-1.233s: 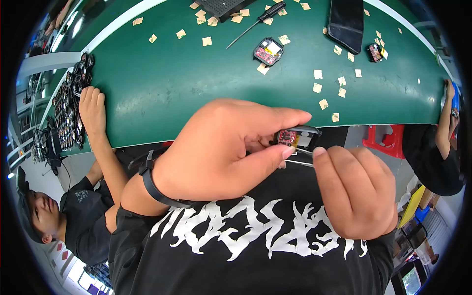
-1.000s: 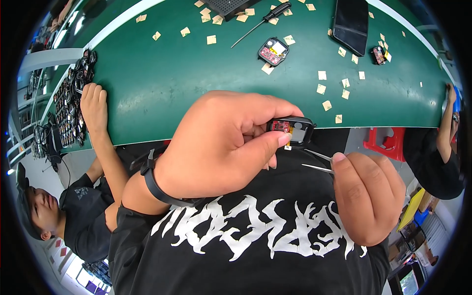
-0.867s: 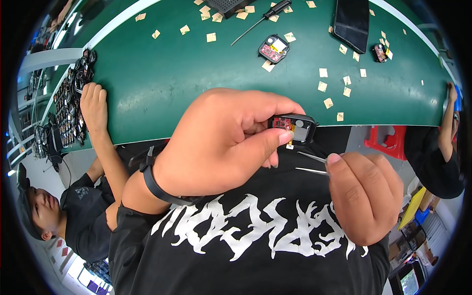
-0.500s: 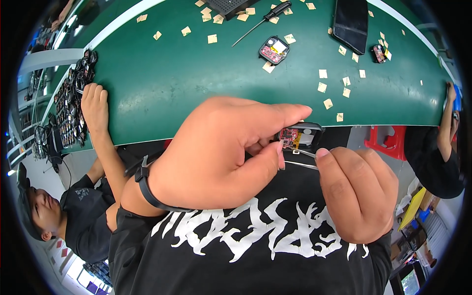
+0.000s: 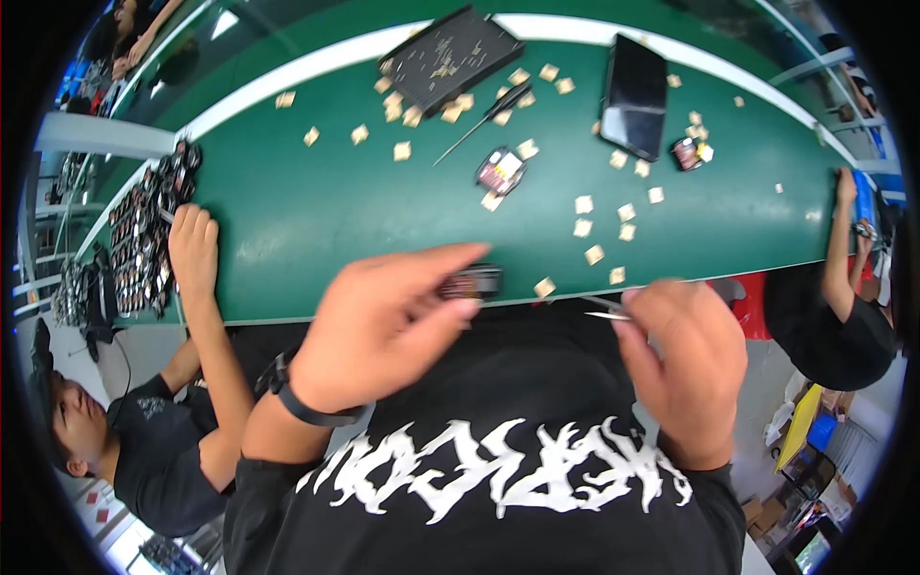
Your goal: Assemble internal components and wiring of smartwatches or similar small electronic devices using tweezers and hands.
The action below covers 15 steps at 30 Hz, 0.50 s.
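My left hand [image 5: 379,331] wears a black wristband and grips a small black device casing [image 5: 489,281] between thumb and fingers, near the table's front edge. Part of a red circuit board shows inside the casing; motion blurs the detail. Over to the right, my right hand [image 5: 685,345] pinches a pair of metal tweezers [image 5: 606,309], whose tips point left and are apart from the casing. Another open casing [image 5: 501,171] with a red board lies on the green table, farther off. A smaller board with a pale piece [image 5: 688,153] rests to its right.
A black tray [image 5: 402,62] holding tiny strips stands at the back, beside a screwdriver [image 5: 494,115] and a dark flat phone-like slab [image 5: 634,105]. Small beige squares [image 5: 584,204] are scattered about. Many cased devices [image 5: 144,240] pile up left, near a co-worker's hand [image 5: 195,244]. Another person [image 5: 824,316] sits right.
My hands have moved apart: the left has carried the casing leftward, and the tweezers have come away from it. The view has shifted, showing more of the table's far side.
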Available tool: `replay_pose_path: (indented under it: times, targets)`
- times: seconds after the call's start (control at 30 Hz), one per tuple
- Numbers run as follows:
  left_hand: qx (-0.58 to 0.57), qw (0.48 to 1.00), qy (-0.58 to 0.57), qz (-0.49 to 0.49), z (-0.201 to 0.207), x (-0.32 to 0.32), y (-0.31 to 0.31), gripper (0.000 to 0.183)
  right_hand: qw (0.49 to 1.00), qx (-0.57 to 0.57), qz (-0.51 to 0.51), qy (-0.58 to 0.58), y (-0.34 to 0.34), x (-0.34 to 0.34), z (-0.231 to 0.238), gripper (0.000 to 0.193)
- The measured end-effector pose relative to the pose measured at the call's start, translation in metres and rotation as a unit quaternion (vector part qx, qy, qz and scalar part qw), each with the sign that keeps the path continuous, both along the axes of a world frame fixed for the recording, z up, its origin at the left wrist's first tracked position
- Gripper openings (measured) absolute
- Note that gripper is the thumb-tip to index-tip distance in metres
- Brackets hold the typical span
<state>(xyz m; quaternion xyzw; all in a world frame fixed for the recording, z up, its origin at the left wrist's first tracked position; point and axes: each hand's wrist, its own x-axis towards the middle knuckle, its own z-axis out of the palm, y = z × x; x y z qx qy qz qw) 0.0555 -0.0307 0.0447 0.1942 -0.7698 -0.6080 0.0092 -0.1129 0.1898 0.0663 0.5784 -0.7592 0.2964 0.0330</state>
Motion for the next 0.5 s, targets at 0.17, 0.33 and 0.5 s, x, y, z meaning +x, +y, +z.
replay_pose_path:
  times: [0.17,0.33,0.5]
  targets:
    - [-0.032,0.961,-0.002,0.275,-0.051,0.040,-0.056,0.021,0.939,-0.012,-0.329,-0.098,0.034,-0.082,-0.057,0.030]
    - [-0.172,0.928,-0.070,0.324,-0.075,0.072,-0.119,0.013,0.931,-0.004,-0.340,-0.130,0.019,-0.131,-0.078,0.055]
    - [-0.358,0.883,-0.131,0.273,-0.072,0.067,-0.139,0.011,0.945,0.085,-0.277,-0.150,0.009,-0.162,-0.068,0.056]
